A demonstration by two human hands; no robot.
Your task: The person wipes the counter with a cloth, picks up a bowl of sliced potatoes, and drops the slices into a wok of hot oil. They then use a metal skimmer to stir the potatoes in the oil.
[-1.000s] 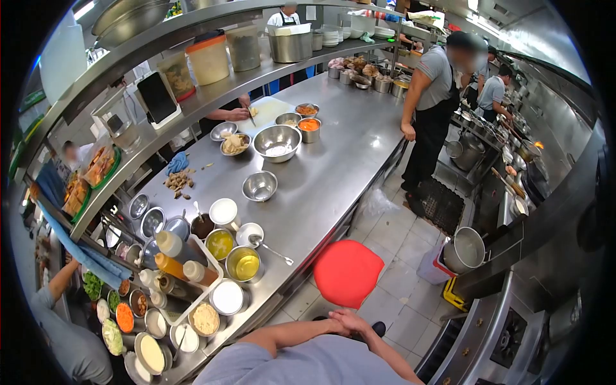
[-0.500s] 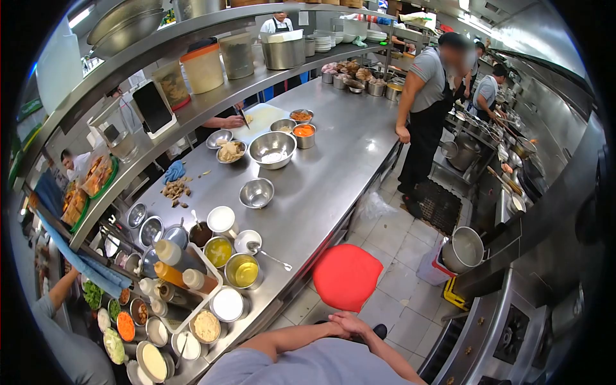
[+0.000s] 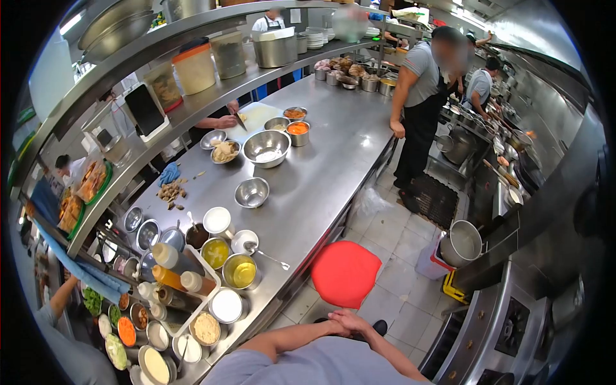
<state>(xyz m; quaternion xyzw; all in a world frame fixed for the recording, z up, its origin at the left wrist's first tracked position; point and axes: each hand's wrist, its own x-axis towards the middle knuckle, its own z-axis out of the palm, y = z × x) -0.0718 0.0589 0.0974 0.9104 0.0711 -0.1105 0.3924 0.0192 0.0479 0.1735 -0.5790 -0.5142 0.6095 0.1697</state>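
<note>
My left hand (image 3: 336, 326) and my right hand (image 3: 352, 320) are clasped together in front of my body, the fingers closed over one another. No object shows in either of them; some fingers are hidden in the clasp. Just beyond them is a round red stool seat or lid (image 3: 346, 274), apart from my hands. To their left, on the steel worktable (image 3: 321, 160), stand a container of white powder or cream (image 3: 227, 305), a pot of yellow oil (image 3: 244, 274) and a white rack of squeeze bottles (image 3: 212, 282). A long spoon (image 3: 273, 258) lies near the table's edge.
Across the table, a person's hands hold a knife (image 3: 241, 122) over a cutting board (image 3: 262, 114). Another person (image 3: 420, 109) stands at the table's far right end. Metal bowls (image 3: 267, 149) sit mid-table. A large pot (image 3: 461, 242) and stove (image 3: 514, 326) are on the right.
My view has shifted slightly. A second hand of the person across the table now shows beside the knife. My hands stay clasped in the same place.
</note>
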